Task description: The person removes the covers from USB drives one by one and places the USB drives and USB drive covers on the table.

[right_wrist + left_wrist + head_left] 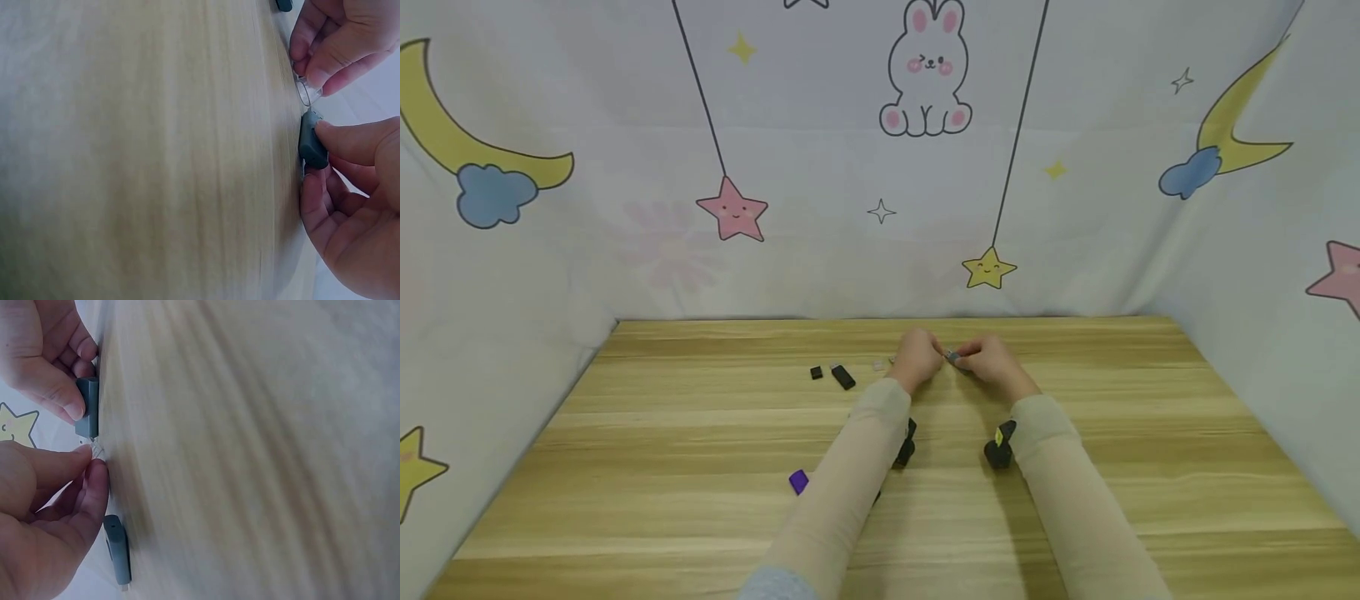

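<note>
My left hand (917, 361) pinches a small clear cap (305, 92) between thumb and fingertips. My right hand (995, 365) grips a dark grey-green USB flash drive (312, 140), thumb on its near face and fingers behind. The drive's connector end points at the clear cap, and the two are very close; whether they touch I cannot tell. Both hands are low over the wooden table's far part. Beside my left hand, a second dark USB flash drive (117, 550) lies on the table in the left wrist view.
Left of the hands lie a black USB flash drive (843, 377), a small black cap (816, 372) and a pale clear cap (877, 365). A purple piece (799, 481) sits nearer, partly behind the left sleeve (842, 500). A printed cloth (820, 267) walls the wooden table (700, 517).
</note>
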Action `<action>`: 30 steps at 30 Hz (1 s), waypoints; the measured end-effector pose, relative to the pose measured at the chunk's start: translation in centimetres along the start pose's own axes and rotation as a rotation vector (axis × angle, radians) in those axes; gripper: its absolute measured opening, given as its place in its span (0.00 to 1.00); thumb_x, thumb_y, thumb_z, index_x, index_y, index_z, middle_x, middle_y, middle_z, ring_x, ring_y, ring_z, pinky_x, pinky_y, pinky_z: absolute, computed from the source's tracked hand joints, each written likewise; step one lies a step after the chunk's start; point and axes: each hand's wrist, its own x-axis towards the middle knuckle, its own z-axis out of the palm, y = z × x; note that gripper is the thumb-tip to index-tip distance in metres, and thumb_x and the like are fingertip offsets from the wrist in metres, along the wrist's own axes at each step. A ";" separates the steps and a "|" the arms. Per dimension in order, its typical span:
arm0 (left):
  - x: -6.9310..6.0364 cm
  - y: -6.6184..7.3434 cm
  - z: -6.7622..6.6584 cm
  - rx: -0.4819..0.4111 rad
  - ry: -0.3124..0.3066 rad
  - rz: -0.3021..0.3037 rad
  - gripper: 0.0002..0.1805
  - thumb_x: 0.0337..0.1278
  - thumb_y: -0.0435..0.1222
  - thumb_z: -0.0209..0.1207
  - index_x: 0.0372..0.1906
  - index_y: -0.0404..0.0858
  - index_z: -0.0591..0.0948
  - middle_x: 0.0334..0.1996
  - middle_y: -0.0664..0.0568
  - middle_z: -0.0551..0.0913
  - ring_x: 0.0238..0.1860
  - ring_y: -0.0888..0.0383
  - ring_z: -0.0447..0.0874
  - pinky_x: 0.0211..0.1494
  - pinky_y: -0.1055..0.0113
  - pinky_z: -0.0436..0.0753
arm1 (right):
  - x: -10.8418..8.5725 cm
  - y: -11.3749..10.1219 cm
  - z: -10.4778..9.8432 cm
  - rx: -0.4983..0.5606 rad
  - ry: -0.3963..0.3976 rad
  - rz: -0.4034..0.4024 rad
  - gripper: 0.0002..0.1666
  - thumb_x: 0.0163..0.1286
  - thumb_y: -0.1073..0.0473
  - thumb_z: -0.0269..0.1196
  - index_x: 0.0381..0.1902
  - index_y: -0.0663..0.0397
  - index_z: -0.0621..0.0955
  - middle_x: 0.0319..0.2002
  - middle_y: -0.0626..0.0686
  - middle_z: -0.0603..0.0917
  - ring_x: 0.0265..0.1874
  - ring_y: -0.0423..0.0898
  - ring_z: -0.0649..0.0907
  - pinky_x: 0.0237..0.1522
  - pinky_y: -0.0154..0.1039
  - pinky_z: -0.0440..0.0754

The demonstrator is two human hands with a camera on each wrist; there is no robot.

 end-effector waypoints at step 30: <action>0.3 -0.1 -0.2 0.001 -0.035 -0.045 0.10 0.57 0.26 0.55 0.39 0.30 0.86 0.45 0.43 0.85 0.43 0.53 0.80 0.45 0.65 0.81 | 0.3 0.9 0.3 -0.043 0.022 0.007 0.19 0.69 0.58 0.59 0.50 0.68 0.81 0.53 0.65 0.81 0.54 0.57 0.77 0.57 0.50 0.72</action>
